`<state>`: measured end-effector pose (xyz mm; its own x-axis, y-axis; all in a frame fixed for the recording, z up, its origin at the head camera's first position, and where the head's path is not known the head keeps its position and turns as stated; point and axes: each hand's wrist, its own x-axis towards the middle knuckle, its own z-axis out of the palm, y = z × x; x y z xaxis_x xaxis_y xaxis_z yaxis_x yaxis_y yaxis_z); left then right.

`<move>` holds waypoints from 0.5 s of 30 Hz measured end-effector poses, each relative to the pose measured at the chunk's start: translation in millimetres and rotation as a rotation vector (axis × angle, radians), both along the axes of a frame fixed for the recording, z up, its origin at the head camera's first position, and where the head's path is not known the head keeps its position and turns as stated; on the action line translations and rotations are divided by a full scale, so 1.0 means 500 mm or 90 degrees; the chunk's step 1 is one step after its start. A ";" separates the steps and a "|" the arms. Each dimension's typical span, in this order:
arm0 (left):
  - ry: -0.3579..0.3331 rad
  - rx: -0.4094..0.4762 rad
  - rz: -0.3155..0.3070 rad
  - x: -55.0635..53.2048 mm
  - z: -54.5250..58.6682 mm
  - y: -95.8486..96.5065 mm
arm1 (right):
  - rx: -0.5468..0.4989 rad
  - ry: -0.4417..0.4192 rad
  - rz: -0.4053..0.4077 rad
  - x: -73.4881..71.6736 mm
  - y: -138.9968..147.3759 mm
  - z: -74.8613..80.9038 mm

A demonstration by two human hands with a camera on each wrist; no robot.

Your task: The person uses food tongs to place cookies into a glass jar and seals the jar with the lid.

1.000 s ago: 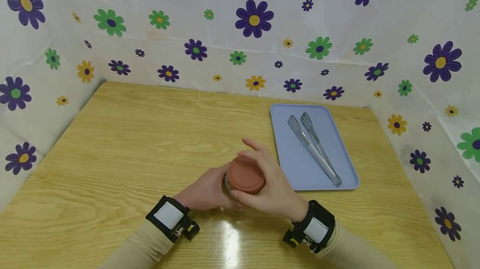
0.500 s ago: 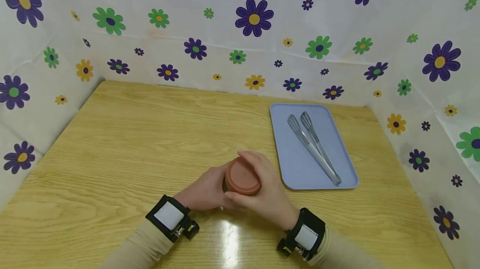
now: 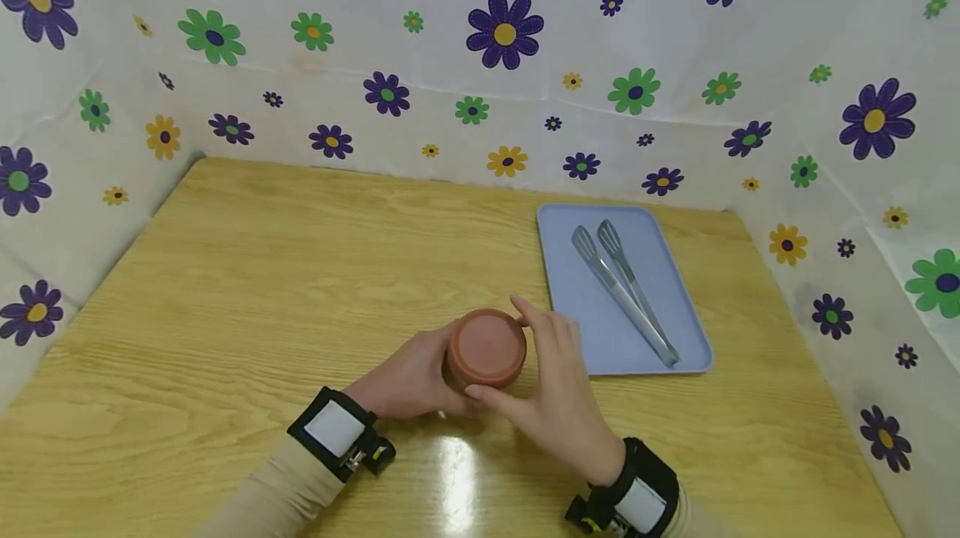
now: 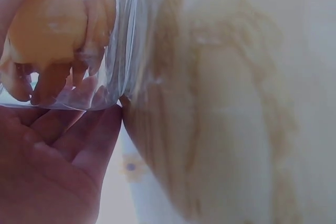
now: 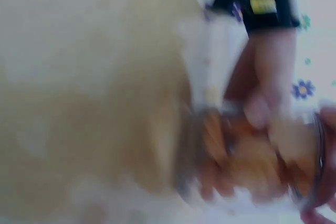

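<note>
Jar point(image 3: 480, 367) stood upright on table point(image 3: 247, 288), near front edge, just left of tray point(image 3: 570, 304). Lid point(image 3: 487, 344) pinched at rim by right hand point(image 3: 551, 392). Glass body wrapped by left hand point(image 3: 408, 379). Tongs point(image 3: 626, 292) laid on tray.

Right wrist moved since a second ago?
Yes. The right hand has turned on the lid; its wristband swung toward the near table edge, away from the tray.
</note>
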<state>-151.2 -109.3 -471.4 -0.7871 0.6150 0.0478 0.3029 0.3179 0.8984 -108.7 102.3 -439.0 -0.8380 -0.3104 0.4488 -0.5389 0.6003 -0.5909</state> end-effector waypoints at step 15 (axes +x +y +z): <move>0.045 -0.050 0.005 -0.007 -0.006 -0.004 | 0.145 -0.134 0.067 -0.012 -0.014 0.068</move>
<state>-154.6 -111.3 -474.2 -0.7881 0.6131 0.0547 0.3614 0.3891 0.8473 -114.5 95.6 -404.9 -0.8632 -0.4722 0.1786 -0.4850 0.6773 -0.5532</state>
